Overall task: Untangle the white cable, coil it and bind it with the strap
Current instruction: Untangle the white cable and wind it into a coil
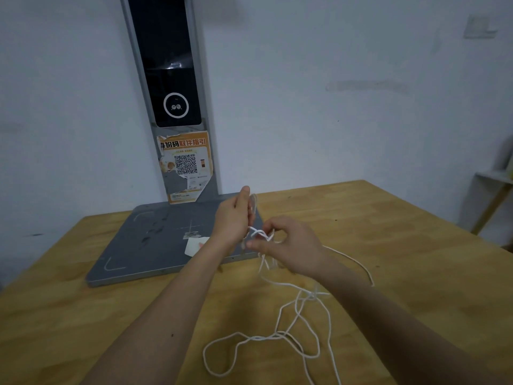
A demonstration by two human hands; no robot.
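Two hands on the white cable (280, 336), mid-frame.
Your left hand (232, 221) grips it; your right hand (291, 247) pinches the knot.

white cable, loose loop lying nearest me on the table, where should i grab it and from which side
Take the white cable where several strands cross in the middle of the loose loops, coming from above. There it lies flat on the wooden table with bare wood all round. Both the left hand and right hand are busy with the tangle higher up.
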